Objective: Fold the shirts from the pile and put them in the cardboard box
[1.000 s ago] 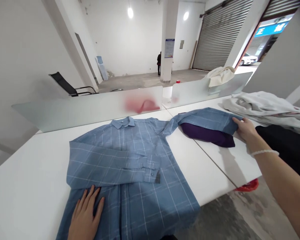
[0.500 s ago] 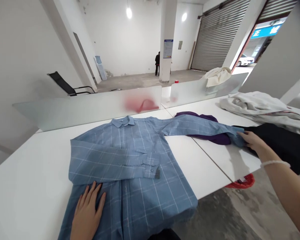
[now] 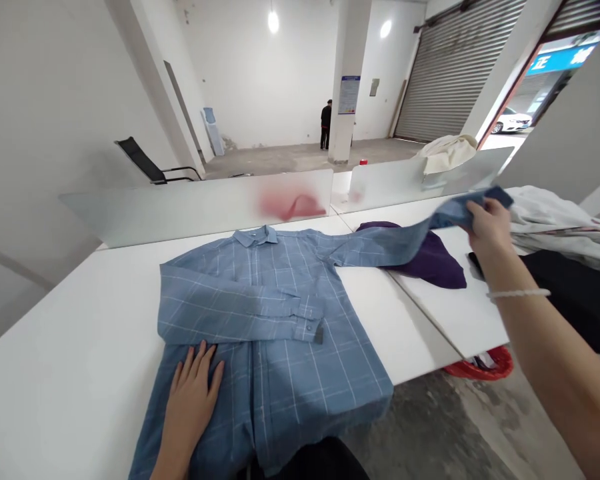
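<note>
A blue checked shirt (image 3: 280, 320) lies spread on the white table (image 3: 70, 360), collar toward the far side. One sleeve is folded across its chest. My left hand (image 3: 193, 393) rests flat and open on the shirt's lower left part. My right hand (image 3: 487, 223) is closed on the cuff of the other sleeve (image 3: 405, 237), holding it stretched out and lifted above the table to the right. Under that raised sleeve lies a dark purple garment (image 3: 433, 260).
A black garment (image 3: 575, 300) and a pale grey one (image 3: 555, 220) lie at the right. Frosted dividers (image 3: 195, 207) line the table's far edge, with a cream cloth (image 3: 447, 150) draped over one. A red basket (image 3: 480, 367) sits on the floor. A person (image 3: 325, 123) stands far off.
My right hand has lifted the sleeve's cuff off the table and pulled it up and out to the right. The purple garment underneath is more exposed. My left hand stays flat on the shirt.
</note>
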Demonstrator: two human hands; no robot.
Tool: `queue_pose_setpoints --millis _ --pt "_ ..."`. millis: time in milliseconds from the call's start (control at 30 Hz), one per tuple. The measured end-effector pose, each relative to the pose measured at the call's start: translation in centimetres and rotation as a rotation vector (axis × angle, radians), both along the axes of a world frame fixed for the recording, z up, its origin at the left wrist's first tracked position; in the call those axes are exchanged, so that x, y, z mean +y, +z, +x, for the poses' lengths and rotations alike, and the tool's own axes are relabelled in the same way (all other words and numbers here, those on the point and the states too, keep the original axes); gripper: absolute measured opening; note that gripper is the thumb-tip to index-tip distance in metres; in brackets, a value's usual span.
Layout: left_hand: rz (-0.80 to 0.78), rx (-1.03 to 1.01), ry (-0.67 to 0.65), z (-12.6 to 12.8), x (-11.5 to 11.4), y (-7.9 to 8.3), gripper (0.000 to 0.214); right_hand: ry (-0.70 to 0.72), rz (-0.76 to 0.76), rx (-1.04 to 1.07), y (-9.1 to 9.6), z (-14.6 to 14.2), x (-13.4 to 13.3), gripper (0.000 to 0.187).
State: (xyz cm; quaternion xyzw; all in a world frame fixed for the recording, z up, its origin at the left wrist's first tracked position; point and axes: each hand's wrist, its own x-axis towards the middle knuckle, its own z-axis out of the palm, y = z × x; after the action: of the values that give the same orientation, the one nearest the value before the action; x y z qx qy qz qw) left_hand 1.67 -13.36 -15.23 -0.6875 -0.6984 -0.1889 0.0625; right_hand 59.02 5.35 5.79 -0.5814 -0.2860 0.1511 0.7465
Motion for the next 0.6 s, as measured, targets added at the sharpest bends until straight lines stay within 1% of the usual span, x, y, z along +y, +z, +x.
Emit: queue_pose_setpoints --millis 33,100,167,200,233,267,300,333,367,400,433,467,533,600 --pt "-0.006 -0.01 -0.003 0.1 0.1 0.1 0.061 0.076 0.062 -0.039 1.6 -3.0 0.4 0.033" --pt "-0.025 -0.05 -0.016 0.5 0.1 0.5 0.061 0.32 0.139 -0.138 4.0 -10.1 0.3 0.035" --pt "-0.055 -0.145 -0.025 1.0 -0.1 1.3 0.063 0.582 0.226 -0.273 5.2 -17.5 -1.6 0.033" --pt "-0.066 -0.225 -0.021 1.1 -0.5 1.9 0.063 0.759 0.246 -0.346 5.4 -20.7 -3.1 0.032" --pt "-0.074 -0.332 -0.003 1.3 -1.1 2.6 0.063 0.925 0.269 -0.45 5.3 -23.6 -4.9 0.031" --pt "-0.071 -0.469 0.037 1.3 -1.9 3.2 0.062 1.145 0.241 -0.593 4.9 -25.9 -6.7 0.03" --pt "-0.049 -0.632 0.103 1.2 -3.0 3.9 0.061 1.382 0.205 -0.725 4.3 -27.7 -8.4 0.03" --pt "-0.012 -0.815 0.181 1.0 -4.3 4.4 0.059 1.578 0.192 -0.819 3.4 -29.0 -10.0 0.029" --pt "0.033 -0.999 0.258 0.7 -5.7 4.8 0.058 1.73 0.181 -0.918 2.3 -29.9 -11.1 0.028" --pt "0.081 -1.159 0.33 0.4 -7.1 5.1 0.058 1.82 0.178 -1.018 1.1 -30.3 -11.9 0.027" --pt "0.123 -1.279 0.39 0.0 -8.5 5.3 0.059 1.843 0.177 -1.126 -0.4 -30.5 -12.2 0.027" --pt "0.149 -1.35 0.437 -0.5 -9.9 5.3 0.06 1.809 0.17 -1.246 -2.0 -30.4 -12.2 0.028" --pt "0.137 -1.364 0.513 -1.4 -12.0 5.0 0.063 1.632 0.133 -1.471 -5.2 -29.6 -11.4 0.029" --pt "0.067 -1.312 0.574 -2.3 -13.5 4.3 0.067 1.408 0.061 -1.601 -8.2 -28.2 -10.0 0.03"
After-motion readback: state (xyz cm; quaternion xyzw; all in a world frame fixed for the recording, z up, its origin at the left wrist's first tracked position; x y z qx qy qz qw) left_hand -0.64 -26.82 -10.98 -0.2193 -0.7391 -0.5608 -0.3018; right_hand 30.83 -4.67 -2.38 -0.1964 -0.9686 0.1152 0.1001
